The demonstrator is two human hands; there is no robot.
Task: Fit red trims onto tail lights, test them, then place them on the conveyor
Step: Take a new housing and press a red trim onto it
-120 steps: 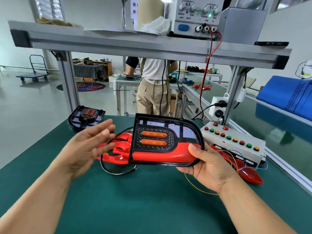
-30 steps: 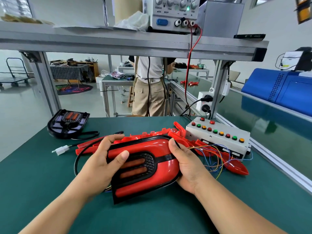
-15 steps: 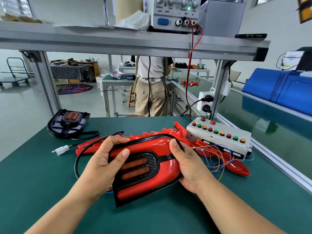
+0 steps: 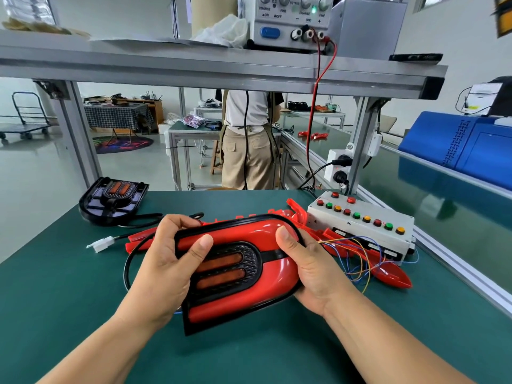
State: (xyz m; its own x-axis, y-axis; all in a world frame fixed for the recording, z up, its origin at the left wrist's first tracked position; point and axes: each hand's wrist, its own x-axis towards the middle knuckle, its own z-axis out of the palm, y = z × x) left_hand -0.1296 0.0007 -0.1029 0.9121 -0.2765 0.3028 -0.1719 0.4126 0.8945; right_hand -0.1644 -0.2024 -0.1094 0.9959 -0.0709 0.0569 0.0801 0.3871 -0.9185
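While the left hand (image 4: 169, 261) and right hand (image 4: 307, 268) grip the tail light (image 4: 238, 270) near the centre, thumbs pressing the red trim (image 4: 249, 235), uneven pressure could leave one edge unseated.

I see a factory assembly line: a green-matted counter (image 4: 69, 300) under an aluminium-frame shelf (image 4: 194, 67), a bench power supply (image 4: 291, 23), a push-button test box (image 4: 360, 225), and a conveyor (image 4: 443, 195) alongside.

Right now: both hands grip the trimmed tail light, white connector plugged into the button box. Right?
No: the head view shows the white connector lying loose on the mat, apart from the button box. Left hand and right hand do grip the trimmed tail light.
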